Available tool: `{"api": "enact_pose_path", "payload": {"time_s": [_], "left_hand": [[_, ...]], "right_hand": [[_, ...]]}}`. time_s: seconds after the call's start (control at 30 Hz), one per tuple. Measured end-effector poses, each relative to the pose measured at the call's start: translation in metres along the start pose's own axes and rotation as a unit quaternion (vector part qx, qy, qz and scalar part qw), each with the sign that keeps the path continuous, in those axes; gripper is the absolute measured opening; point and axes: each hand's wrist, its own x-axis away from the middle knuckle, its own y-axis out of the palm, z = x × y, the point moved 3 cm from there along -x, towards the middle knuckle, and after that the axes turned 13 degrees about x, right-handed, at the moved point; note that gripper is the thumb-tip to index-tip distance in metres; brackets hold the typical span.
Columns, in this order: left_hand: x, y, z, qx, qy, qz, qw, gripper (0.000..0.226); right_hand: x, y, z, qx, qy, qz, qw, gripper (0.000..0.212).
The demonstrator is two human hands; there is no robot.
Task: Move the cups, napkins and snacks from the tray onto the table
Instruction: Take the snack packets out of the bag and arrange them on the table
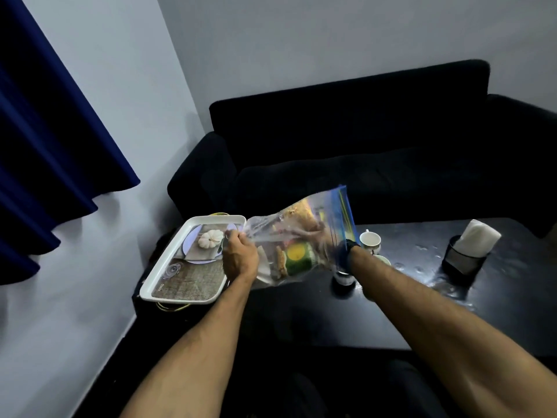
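A clear zip bag of snacks (297,245) with a blue seal strip hangs in the air between the white tray (168,260) and the black table (422,297). My left hand (239,257) grips the bag's lower left corner, over the tray's right edge. My right hand (328,236) is inside or behind the bag near its blue top, blurred through the plastic. The tray shows only its printed picture. Two white cups (370,241) stand on the table just right of the bag; one cup (345,277) is partly hidden by my right wrist. A napkin holder (470,248) with white napkins stands farther right.
A dark sofa (361,152) runs behind the table. A blue curtain (45,131) hangs at the left against a pale wall. The tray rests on a low dark stand left of the table, with yellow wire showing beneath it.
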Motion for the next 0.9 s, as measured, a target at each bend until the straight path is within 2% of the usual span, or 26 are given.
{"api": "enact_pose_path", "payload": {"time_s": [0.13, 0.2, 0.27, 0.33, 0.4, 0.43, 0.5, 0.57, 0.63, 0.73, 0.9], "left_hand": [[-0.013, -0.028, -0.015, 0.003, -0.025, 0.045, 0.999, 0.022], [-0.018, -0.033, -0.016, 0.027, -0.024, 0.037, 0.999, 0.024], [-0.021, -0.029, -0.015, 0.092, -0.068, -0.023, 0.993, 0.035], [-0.018, -0.023, -0.011, 0.148, -0.173, -0.123, 0.966, 0.051], [-0.015, -0.019, -0.013, 0.142, -0.205, -0.189, 0.95, 0.049], [-0.017, -0.018, -0.017, 0.131, -0.193, -0.182, 0.955, 0.038], [-0.018, -0.023, -0.019, 0.105, -0.164, -0.121, 0.973, 0.021], [-0.019, -0.032, -0.014, 0.04, -0.117, -0.053, 0.991, 0.023], [-0.022, -0.045, -0.01, -0.005, -0.074, -0.011, 0.997, 0.027], [-0.034, -0.064, -0.018, 0.022, -0.092, 0.032, 0.995, 0.033], [-0.054, -0.083, -0.045, 0.077, -0.127, 0.067, 0.987, 0.039]], "right_hand": [[0.003, -0.019, -0.007, -0.056, -0.033, 0.037, 0.997, 0.024], [0.008, -0.021, -0.008, -0.043, -0.044, 0.008, 0.998, 0.027], [0.007, -0.025, -0.004, -0.043, -0.046, -0.022, 0.998, 0.029], [0.008, -0.029, 0.0, -0.029, -0.031, -0.007, 0.999, 0.028], [0.007, -0.032, 0.004, 0.009, -0.029, 0.006, 1.0, 0.028], [0.005, -0.033, 0.007, 0.03, -0.035, 0.013, 0.999, 0.024], [0.004, -0.032, 0.011, 0.016, -0.044, 0.02, 0.999, 0.016], [0.006, -0.033, 0.01, -0.02, -0.037, 0.034, 0.999, 0.027], [0.004, -0.039, 0.011, -0.036, -0.03, 0.081, 0.996, 0.04], [0.004, -0.056, 0.021, -0.072, -0.015, 0.151, 0.986, 0.036], [0.004, -0.067, 0.035, -0.014, -0.007, 0.157, 0.987, 0.042]]}}
